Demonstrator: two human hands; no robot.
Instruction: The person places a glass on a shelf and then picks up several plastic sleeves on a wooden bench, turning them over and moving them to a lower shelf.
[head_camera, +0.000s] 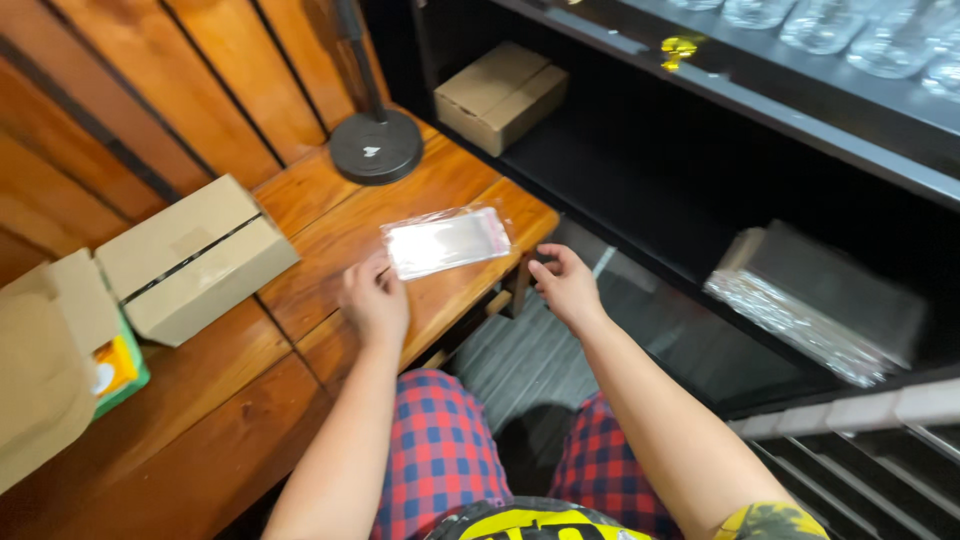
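A clear plastic bag (446, 241) lies flat on the wooden table (330, 235) near its right corner. My left hand (374, 299) rests on the table just below the bag, its fingertips at the bag's lower left corner; whether they pinch it I cannot tell. Off the table's edge, my right hand (566, 285) hovers with fingers loosely curled and nothing in it, a short way right of the bag.
Two cardboard boxes (196, 258) sit on the table's left, one open (45, 350) with a green-and-yellow packet. A round black lamp base (376, 146) stands behind the bag. Black shelves hold a small carton (500, 95), a stack of clear bags (815, 300) and glasses (850, 30).
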